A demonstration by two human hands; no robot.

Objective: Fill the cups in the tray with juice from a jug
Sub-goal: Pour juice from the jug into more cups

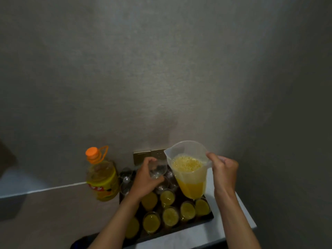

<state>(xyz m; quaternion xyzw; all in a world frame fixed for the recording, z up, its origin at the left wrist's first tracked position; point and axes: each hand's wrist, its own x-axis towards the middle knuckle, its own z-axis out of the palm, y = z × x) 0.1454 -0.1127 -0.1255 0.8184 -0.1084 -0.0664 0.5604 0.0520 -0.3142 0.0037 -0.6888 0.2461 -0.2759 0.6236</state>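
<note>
Left hand [143,178] curled round an empty clear cup [157,168] at lower centre, right hand [223,174] gripping the half-full juice jug [188,169], filled cups [169,215] in the dark tray [211,217] below

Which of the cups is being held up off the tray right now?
The empty clear cup gripped in the left hand; the others all sit in the tray.

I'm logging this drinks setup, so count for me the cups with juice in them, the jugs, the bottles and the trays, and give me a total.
Cups with juice: 7
Jug: 1
Bottle: 1
Tray: 1
Total: 10
The empty clear cups at the back of the tray are too blurred to count. One more is in the left hand.
</note>
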